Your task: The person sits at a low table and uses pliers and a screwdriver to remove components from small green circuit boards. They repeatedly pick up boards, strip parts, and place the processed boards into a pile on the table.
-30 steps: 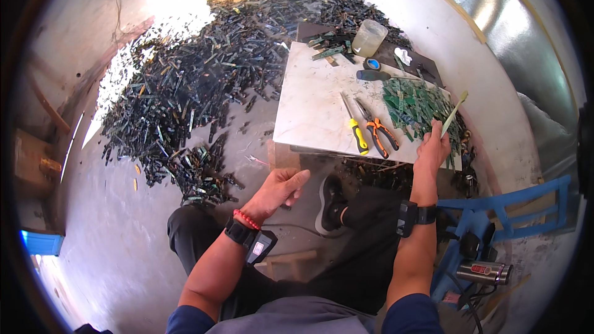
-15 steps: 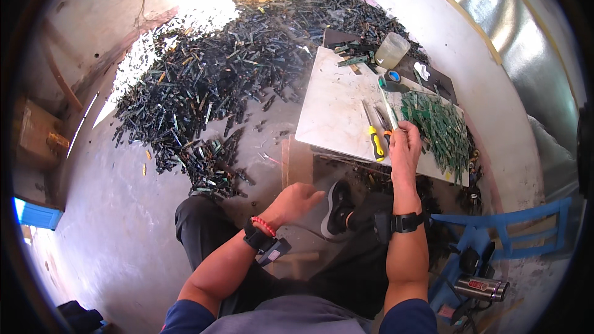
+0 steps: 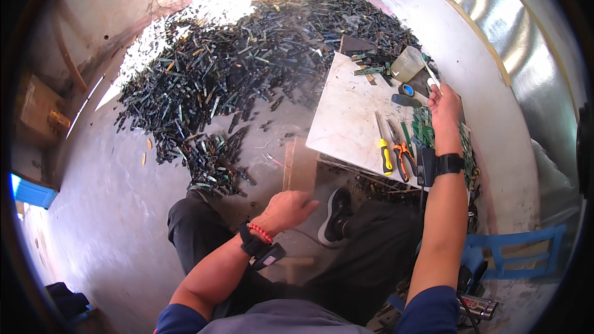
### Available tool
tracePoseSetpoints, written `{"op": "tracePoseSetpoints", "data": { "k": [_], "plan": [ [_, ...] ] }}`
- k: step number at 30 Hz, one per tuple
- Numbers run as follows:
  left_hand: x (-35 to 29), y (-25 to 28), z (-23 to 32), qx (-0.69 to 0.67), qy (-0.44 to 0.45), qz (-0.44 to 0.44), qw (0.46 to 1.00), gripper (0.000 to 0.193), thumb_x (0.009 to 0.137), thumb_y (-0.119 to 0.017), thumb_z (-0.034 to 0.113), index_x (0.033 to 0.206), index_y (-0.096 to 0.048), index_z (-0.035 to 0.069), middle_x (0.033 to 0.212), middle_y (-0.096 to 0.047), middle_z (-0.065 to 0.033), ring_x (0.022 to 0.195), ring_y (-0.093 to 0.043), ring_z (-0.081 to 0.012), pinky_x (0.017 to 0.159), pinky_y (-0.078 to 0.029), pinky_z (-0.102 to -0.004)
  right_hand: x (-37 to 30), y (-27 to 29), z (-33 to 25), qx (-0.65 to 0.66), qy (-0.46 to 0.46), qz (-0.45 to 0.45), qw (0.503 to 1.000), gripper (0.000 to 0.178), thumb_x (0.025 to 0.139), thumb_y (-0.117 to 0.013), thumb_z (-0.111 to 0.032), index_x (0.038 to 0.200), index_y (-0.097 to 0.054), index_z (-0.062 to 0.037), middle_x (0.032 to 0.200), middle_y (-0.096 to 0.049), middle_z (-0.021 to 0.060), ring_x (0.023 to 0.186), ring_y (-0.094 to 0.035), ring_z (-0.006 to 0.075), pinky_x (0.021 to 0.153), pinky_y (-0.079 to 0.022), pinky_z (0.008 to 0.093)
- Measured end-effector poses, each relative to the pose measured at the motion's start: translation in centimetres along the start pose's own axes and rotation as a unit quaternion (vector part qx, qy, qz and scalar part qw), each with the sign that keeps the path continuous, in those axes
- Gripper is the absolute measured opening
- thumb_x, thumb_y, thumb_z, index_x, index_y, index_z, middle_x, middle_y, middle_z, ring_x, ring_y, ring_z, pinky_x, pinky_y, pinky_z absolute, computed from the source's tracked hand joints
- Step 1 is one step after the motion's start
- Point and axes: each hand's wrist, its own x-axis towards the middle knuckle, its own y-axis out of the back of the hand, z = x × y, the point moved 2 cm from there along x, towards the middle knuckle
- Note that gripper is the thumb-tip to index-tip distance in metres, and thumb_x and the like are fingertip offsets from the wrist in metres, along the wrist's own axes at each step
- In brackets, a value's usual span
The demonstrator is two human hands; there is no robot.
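My right hand (image 3: 445,106) is closed round a toothbrush (image 3: 431,73), a slim white stick with a green end, near a clear plastic cup (image 3: 408,64). Under and beside that wrist, green circuit-board strips (image 3: 423,122) are heaped on a white board (image 3: 346,108). Lying on the board to the left are a yellow-handled screwdriver (image 3: 385,156) and pliers (image 3: 404,159) with orange and black grips. A round dark thing with a blue ring (image 3: 406,89) sits close to the cup. My left hand (image 3: 288,209) hovers empty above my lap, fingers loosely extended.
A large pile of dark strips (image 3: 216,62) covers the floor ahead and to the left. Cardboard (image 3: 299,166) leans by the board's near-left corner. A blue chair frame (image 3: 520,253) and a metal flask (image 3: 477,307) are at the lower right.
My right hand has moved right and away from me with the toothbrush, from over the board's middle to near the cup. The pliers now show fully. My left hand has shifted slightly.
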Motion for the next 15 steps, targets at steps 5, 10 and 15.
{"op": "tracePoseSetpoints", "data": {
  "k": [5,10,15],
  "plan": [
    [-0.6,0.1,-0.6,0.011,0.026,-0.001,1.000,0.039,0.089,-0.056,0.039,0.076,-0.062,0.002,0.073,-0.063,-0.0198,0.075,-0.061,-0.0394,0.068,-0.047,-0.0476,2.0,-0.8,-0.9,0.042,-0.037,-0.050,0.997,0.031,0.090,-0.057,-0.023,0.108,-0.051,0.0010,0.087,-0.065,0.0137,0.067,-0.061,0.0180,0.052,-0.044,0.0281],
    [-0.9,0.3,-1.1,0.020,0.032,-0.001,0.999,0.039,0.090,-0.055,0.038,0.076,-0.063,0.002,0.073,-0.063,-0.0197,0.075,-0.061,-0.0396,0.068,-0.047,-0.0480,1.5,-1.2,-1.4,0.057,-0.013,-0.093,0.994,0.038,0.091,-0.056,-0.024,0.119,-0.045,0.0010,0.108,-0.061,0.0185,0.088,-0.063,0.0242,0.061,-0.045,0.0305],
    [-1.1,0.6,-1.1,0.024,0.039,0.000,0.999,0.039,0.089,-0.055,0.038,0.076,-0.062,0.002,0.073,-0.063,-0.0201,0.076,-0.061,-0.0402,0.068,-0.047,-0.0489,1.4,-1.4,-1.3,0.076,-0.015,-0.135,0.988,0.036,0.093,-0.053,-0.023,0.119,-0.045,0.0005,0.117,-0.058,0.0186,0.101,-0.061,0.0284,0.068,-0.046,0.0325]
  ]
}}
